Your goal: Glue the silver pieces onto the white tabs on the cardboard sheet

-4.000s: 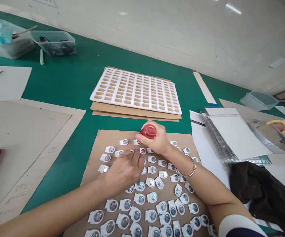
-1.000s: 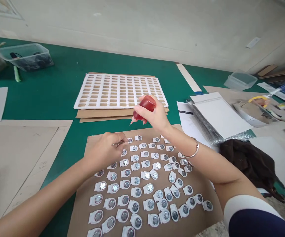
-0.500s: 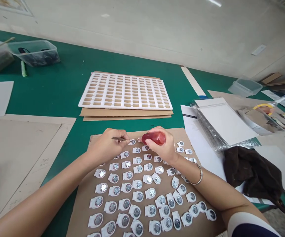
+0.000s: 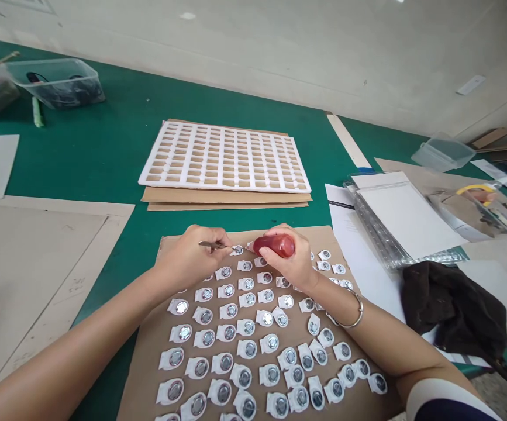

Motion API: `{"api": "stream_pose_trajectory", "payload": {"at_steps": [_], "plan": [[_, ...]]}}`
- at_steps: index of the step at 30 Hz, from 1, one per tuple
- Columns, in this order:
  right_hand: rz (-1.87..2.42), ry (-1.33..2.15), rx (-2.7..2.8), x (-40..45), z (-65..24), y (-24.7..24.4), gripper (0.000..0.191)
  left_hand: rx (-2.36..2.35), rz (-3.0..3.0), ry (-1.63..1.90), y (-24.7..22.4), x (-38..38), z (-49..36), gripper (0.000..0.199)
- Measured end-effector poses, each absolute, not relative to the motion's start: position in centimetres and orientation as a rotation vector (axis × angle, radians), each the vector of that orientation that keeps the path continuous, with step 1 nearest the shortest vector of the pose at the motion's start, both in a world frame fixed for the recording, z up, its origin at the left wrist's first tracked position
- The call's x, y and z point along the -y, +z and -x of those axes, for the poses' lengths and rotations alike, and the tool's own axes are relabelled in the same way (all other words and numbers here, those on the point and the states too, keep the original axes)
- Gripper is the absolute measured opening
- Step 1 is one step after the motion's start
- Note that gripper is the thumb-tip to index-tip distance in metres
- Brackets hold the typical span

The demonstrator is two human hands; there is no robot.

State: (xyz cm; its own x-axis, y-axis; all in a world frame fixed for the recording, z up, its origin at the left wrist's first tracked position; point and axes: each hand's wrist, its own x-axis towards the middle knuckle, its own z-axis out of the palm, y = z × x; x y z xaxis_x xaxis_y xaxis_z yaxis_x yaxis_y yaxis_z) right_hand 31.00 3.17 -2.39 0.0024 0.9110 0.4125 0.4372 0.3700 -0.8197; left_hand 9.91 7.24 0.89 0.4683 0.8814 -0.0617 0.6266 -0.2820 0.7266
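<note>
My left hand (image 4: 196, 254) is closed on thin metal tweezers (image 4: 211, 244), whose tips are beside a small white tab with a round silvery piece (image 4: 237, 250). In my right hand (image 4: 292, 257) is a squeeze bottle with red contents (image 4: 277, 244), tilted so its nozzle points left at that same tab. Whether the nozzle touches it, I cannot tell. Both hands are over the far part of a brown cardboard sheet (image 4: 148, 365). Rows of similar white tabs with silvery discs (image 4: 247, 349) lie across the sheet, more crowded towards the near right; my hands hide some.
Beyond the sheet, a white grid-like panel (image 4: 224, 156) lies on cardboard on the green table (image 4: 117, 152). To the right are papers, a plastic-wrapped white pack (image 4: 406, 213) and a dark brown cloth (image 4: 452, 313). Clear plastic boxes (image 4: 62, 85) stand at the far left.
Both hands keep nearly the same pose at the same tab, with the tweezers and bottle still held. The camera view has shifted slightly.
</note>
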Motion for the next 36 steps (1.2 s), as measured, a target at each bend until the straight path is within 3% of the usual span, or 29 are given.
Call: {"api": "stream_pose_trajectory", "payload": {"at_steps": [36], "plan": [[1.151,0.536,1.787,-2.44,-30.94,-2.35,0.03,-1.242,-1.977,0.499,0.76,-7.14,-9.93,0.016]]}}
